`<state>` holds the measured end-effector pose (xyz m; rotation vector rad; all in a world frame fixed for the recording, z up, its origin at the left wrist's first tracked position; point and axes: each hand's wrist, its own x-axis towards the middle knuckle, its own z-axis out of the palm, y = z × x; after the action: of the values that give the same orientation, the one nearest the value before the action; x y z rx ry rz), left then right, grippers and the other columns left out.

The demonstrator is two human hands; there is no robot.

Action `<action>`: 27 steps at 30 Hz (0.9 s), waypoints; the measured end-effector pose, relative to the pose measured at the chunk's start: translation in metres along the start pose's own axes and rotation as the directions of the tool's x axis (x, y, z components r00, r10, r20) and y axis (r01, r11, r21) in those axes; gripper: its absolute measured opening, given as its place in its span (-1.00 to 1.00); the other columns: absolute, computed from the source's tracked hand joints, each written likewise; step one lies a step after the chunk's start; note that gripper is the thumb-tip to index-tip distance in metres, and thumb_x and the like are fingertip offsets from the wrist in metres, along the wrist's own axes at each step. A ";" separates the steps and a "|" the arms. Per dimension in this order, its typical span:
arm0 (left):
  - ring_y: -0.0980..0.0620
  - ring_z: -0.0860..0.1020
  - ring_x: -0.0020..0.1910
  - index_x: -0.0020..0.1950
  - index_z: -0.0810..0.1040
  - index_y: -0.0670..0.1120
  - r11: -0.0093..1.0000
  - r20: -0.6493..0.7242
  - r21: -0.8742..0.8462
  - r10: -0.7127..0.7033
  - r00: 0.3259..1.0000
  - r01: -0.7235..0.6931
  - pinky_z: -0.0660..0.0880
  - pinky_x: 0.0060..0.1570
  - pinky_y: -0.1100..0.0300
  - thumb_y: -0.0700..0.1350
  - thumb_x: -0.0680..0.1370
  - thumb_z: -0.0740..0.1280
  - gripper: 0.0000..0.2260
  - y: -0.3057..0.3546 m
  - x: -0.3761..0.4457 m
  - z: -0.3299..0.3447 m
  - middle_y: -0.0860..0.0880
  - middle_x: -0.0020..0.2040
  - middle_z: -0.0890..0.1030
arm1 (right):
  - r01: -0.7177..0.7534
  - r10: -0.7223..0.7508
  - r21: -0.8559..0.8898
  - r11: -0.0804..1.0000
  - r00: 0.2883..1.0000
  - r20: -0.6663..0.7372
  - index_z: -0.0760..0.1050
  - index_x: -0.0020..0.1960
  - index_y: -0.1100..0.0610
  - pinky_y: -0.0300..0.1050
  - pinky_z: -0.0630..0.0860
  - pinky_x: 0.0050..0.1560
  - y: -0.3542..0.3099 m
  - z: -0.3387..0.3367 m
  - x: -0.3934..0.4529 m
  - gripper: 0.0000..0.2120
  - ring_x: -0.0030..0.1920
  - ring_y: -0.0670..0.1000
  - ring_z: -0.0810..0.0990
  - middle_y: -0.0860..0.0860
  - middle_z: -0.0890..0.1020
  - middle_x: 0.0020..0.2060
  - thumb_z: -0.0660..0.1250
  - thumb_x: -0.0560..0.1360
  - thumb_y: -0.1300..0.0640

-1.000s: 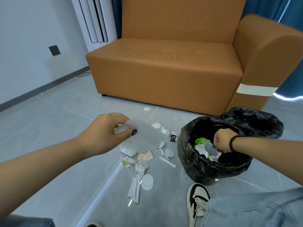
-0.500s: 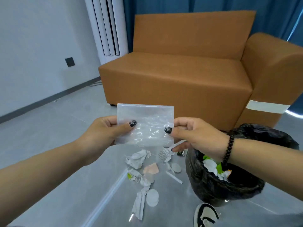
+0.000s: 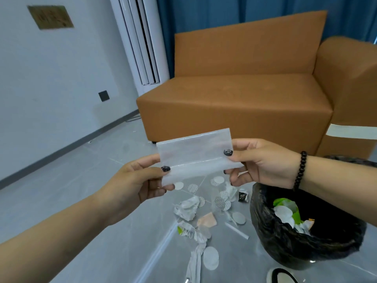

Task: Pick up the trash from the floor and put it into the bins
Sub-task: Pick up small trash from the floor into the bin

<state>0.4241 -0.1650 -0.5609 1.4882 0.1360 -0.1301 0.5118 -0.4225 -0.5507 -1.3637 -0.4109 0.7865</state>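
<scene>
Both hands up at chest height, pinching one frosted plastic bag (image 3: 194, 155) between them. Left hand (image 3: 140, 180) gripping bag's lower left corner, thumb on front, fingers mostly hidden behind the film. Right hand (image 3: 263, 160) gripping right edge, thumb on front, other fingers curled under and partly hidden behind it. Bag folded across the middle, contents not discernible through the haze.

Below and between hands, scattered on floor (image 3: 71, 180): round white pads (image 3: 211, 260), crumpled paper (image 3: 186, 208), peach scrap (image 3: 207, 219), white stick (image 3: 236, 230), small dark wrapper (image 3: 242, 196). Uppermost pads partly covered by bag's lower edge.

Below right wrist, black-lined bin (image 3: 302, 237), far rim cut by forearm, holding white and green trash (image 3: 289, 213) only partly visible inside. Bead bracelet (image 3: 299, 170) on right wrist. Shoe (image 3: 285, 275) cut off at bottom edge. Beyond hands, orange sofa (image 3: 244, 99), right arm running out of frame. Wall plaque (image 3: 51, 17), upper left, too blurred to read.
</scene>
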 end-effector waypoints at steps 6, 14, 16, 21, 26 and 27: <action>-0.02 0.60 -0.45 -0.11 0.66 -0.18 0.992 -0.065 -0.120 0.036 0.997 -0.044 0.56 -0.40 0.29 -0.34 0.53 0.13 -0.70 0.007 -0.002 0.002 -0.22 -0.25 0.66 | -0.008 -0.005 0.147 0.989 0.996 0.085 0.60 0.09 0.25 -0.05 0.61 -0.31 0.000 0.008 -0.003 -0.70 -0.43 0.04 0.58 0.19 0.61 -0.34 0.23 0.42 0.34; -0.15 0.66 -0.28 -0.16 0.70 -0.20 0.993 -0.066 0.071 0.094 0.993 -0.089 0.56 -0.11 0.08 0.01 0.32 0.40 -0.71 0.010 -0.009 -0.001 -0.22 -0.19 0.58 | 0.021 -0.019 0.062 0.998 0.999 -0.036 0.59 -0.02 0.39 0.02 0.63 -0.22 -0.002 0.017 -0.003 -0.70 -0.26 0.18 0.61 0.18 0.63 -0.27 0.20 0.45 0.21; -0.10 0.67 -0.26 -0.08 0.69 -0.14 0.980 -0.107 0.175 0.115 0.988 -0.095 0.57 -0.17 0.13 0.00 0.25 0.58 -0.66 0.009 -0.009 0.000 -0.19 -0.23 0.58 | 0.055 -0.058 -0.041 0.998 0.995 -0.076 0.61 -0.03 0.31 -0.03 0.63 -0.24 0.001 0.020 -0.001 -0.82 -0.25 0.15 0.64 0.14 0.62 -0.22 0.41 0.41 0.23; -0.06 0.68 -0.22 0.20 0.56 -0.03 0.973 -0.159 0.216 0.119 0.980 -0.083 0.58 -0.16 0.20 -0.23 0.41 0.51 -0.60 0.009 -0.009 0.000 -0.21 -0.25 0.58 | 0.079 -0.119 -0.211 0.974 0.975 -0.186 0.51 0.18 0.13 -0.11 0.63 -0.28 0.010 0.028 0.006 -0.59 -0.28 0.10 0.67 0.24 0.55 -0.14 0.39 0.40 0.45; -0.03 0.65 -0.28 0.08 0.58 -0.23 0.967 -0.118 0.243 0.104 0.988 -0.073 0.56 -0.23 0.23 -0.16 0.41 0.46 -0.71 0.009 -0.010 -0.002 -0.21 -0.22 0.65 | 0.085 -0.141 -0.267 0.960 0.970 -0.197 0.56 0.05 0.24 -0.18 0.59 -0.37 0.011 0.031 0.007 -0.78 -0.34 0.05 0.65 0.15 0.65 -0.26 0.37 0.44 0.42; -0.03 0.65 -0.29 0.06 0.58 -0.25 0.965 -0.111 0.250 0.103 0.988 -0.073 0.56 -0.24 0.24 -0.16 0.42 0.45 -0.73 0.010 -0.010 -0.002 -0.21 -0.23 0.66 | 0.087 -0.144 -0.271 0.958 0.970 -0.196 0.56 0.03 0.25 -0.19 0.58 -0.38 0.011 0.031 0.007 -0.82 -0.35 0.05 0.65 0.13 0.66 -0.28 0.37 0.45 0.40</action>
<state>0.4157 -0.1621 -0.5499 1.7475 0.1567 0.0184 0.4926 -0.3959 -0.5565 -1.6370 -0.4311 0.4925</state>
